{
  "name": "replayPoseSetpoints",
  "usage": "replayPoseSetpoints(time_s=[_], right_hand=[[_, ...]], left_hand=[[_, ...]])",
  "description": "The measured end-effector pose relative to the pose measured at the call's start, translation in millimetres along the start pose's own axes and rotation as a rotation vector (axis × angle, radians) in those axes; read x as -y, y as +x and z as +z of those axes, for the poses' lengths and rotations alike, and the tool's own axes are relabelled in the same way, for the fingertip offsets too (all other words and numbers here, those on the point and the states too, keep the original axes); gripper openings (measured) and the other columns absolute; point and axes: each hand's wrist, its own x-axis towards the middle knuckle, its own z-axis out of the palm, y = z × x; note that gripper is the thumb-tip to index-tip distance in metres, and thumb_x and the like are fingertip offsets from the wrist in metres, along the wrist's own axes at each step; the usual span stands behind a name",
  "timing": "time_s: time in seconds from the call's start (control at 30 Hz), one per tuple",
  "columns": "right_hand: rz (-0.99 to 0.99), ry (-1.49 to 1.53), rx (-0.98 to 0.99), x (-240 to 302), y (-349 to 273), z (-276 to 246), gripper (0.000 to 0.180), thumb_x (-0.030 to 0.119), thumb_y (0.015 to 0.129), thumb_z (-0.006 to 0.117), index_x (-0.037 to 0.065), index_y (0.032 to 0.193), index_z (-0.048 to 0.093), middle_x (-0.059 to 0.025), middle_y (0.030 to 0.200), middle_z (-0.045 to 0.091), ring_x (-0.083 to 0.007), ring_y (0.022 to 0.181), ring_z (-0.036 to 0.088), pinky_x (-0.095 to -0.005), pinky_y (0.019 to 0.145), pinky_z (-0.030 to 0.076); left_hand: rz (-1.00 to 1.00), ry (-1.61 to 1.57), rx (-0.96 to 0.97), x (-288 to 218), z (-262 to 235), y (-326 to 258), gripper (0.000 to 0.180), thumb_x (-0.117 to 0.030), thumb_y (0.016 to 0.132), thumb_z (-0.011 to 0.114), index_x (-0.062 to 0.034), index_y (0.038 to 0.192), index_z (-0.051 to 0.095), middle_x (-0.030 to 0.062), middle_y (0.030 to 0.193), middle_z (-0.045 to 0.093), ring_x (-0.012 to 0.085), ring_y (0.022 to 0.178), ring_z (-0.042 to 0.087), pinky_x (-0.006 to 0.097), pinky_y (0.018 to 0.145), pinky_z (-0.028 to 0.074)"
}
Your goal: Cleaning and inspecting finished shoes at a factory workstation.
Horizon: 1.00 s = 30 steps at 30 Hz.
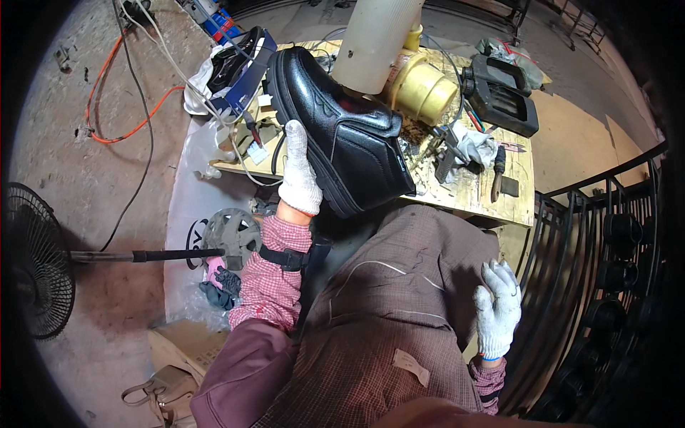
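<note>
A shiny black ankle boot (332, 132) is tilted over the near side of the wooden workbench, its ridged sole toward my left. My left hand (300, 175), in a white knit glove, grips it at the sole. The thumb points up along the sole's edge, and the other fingers are hidden. Just above the boot's opening stands a pale plastic cylinder (374, 50); whether they touch I cannot tell. My right hand (497, 307), gloved too, hangs beside my brown apron (378, 314) with its thumb apart and nothing in it.
On the workbench (510, 192) are a yellow round housing (421, 89), black plastic blocks (499, 96), and a dark-handled tool (497, 175). A blue box (250, 68) sits at its left. A fan (39, 260) stands far left, a black metal rack (621, 235) to the right.
</note>
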Motion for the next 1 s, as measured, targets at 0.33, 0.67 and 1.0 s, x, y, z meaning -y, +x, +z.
replayPoseSetpoints(time_s=[0.33, 0.67, 1.0], right_hand=[[-0.060, -0.066, 0.022, -13.5, 4.2, 11.6, 0.033, 0.012, 0.086, 0.072, 0.008, 0.119, 0.072, -0.0124, 0.124, 0.068, -0.0356, 0.125, 0.059, -0.0442, 0.107, 0.045], [-0.486, -0.051, 0.004, 39.3, 77.0, 32.3, 0.043, 0.014, 0.087, 0.072, 0.008, 0.130, 0.067, -0.0117, 0.129, 0.066, -0.0337, 0.123, 0.060, -0.0426, 0.104, 0.046], [-1.114, -0.132, 0.023, 145.1, 153.1, 89.3, 0.019, 0.016, 0.082, 0.061, 0.007, 0.099, 0.063, -0.0112, 0.096, 0.066, -0.0277, 0.087, 0.065, -0.0394, 0.077, 0.053]], left_hand=[[0.312, 0.033, -0.378, -13.8, 20.8, 59.7, 0.086, -0.030, 0.093, 0.075, -0.0135, 0.159, 0.022, 0.0082, 0.139, 0.057, 0.0228, 0.116, 0.062, 0.044, 0.097, 0.054], [0.238, -0.027, -0.334, -16.3, 18.5, 52.0, 0.072, -0.035, 0.091, 0.077, -0.0118, 0.149, 0.042, 0.0105, 0.133, 0.061, 0.0268, 0.112, 0.064, 0.046, 0.095, 0.056], [0.182, 0.161, -0.196, 1.4, 8.5, -13.5, 0.098, -0.044, 0.092, 0.074, -0.0028, 0.160, 0.017, 0.0127, 0.154, 0.041, 0.0236, 0.133, 0.046, 0.040, 0.111, 0.041]])
